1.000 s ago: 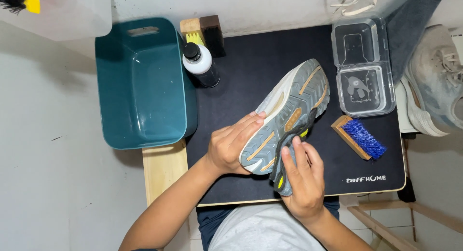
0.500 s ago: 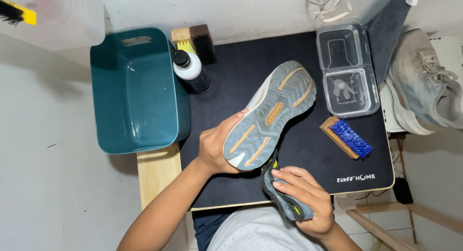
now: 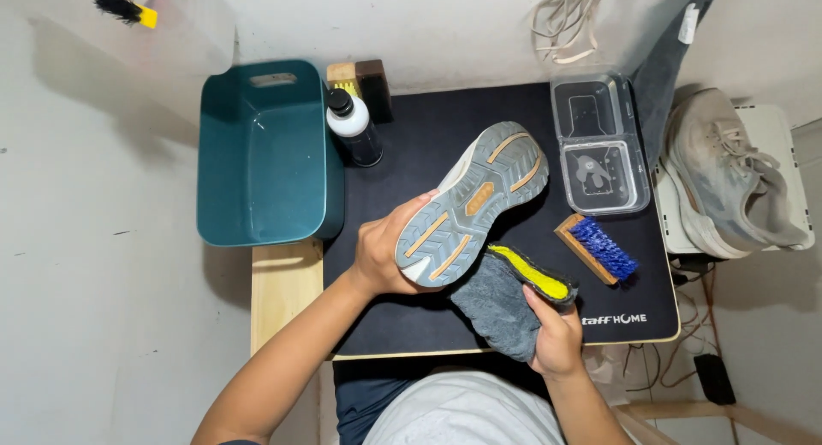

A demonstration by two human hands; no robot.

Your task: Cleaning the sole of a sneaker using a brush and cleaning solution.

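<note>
Seen from above, our left hand [image 3: 383,255] grips a grey running shoe [image 3: 472,204] by its heel end, fingers wrapped around the edge, holding it sole-up over a black mat [image 3: 445,137] so the grey tread with its tan inserts faces the camera. Our right hand [image 3: 555,335] is closed around a grey cloth [image 3: 499,304] with a black-and-yellow edge, held just below and beside the shoe's heel, not quite on the sole. On the mat to the right lies a wooden brush [image 3: 597,248] with blue bristles, and behind it a clear plastic box [image 3: 599,145]. A teal basin [image 3: 265,154] stands at the mat's left edge, with a dark bottle [image 3: 354,126] with a white label just beside it. A second grey shoe [image 3: 728,184] rests on a white surface at far right.
</note>
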